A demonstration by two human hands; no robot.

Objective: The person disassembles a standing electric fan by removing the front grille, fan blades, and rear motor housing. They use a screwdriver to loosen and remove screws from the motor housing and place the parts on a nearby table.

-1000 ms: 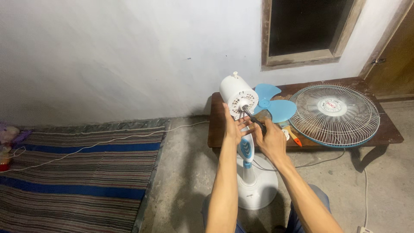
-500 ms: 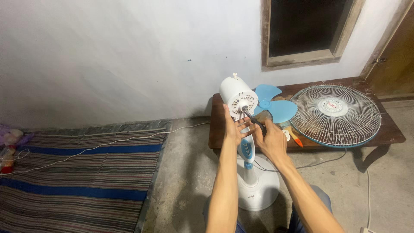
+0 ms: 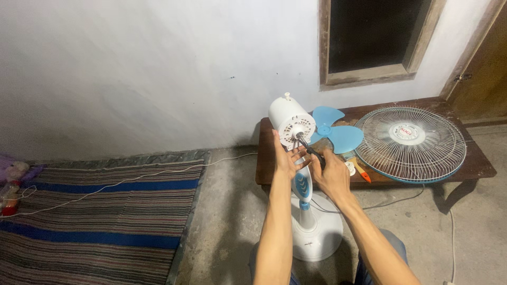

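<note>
A white fan (image 3: 309,211) is standing on the concrete floor (image 3: 227,227) in front of a low wooden bench (image 3: 475,163), its grille and blade off so the round motor (image 3: 290,122) and its bare shaft are showing; a blue panel is running down the stem to a round base. The left hand (image 3: 287,158) is resting open, fingers spread, just under the motor face. The right hand (image 3: 330,174) is closing around a dark-handled screwdriver (image 3: 311,150), its tip pointing at the motor face. On the bench, a blue blade (image 3: 332,134) and a wire grille (image 3: 411,143) are lying side by side, with a few small tools near them. A striped mat (image 3: 90,227) is lying to the left. Since half a second ago, both hands are keeping nearly the same place at the motor.
</note>
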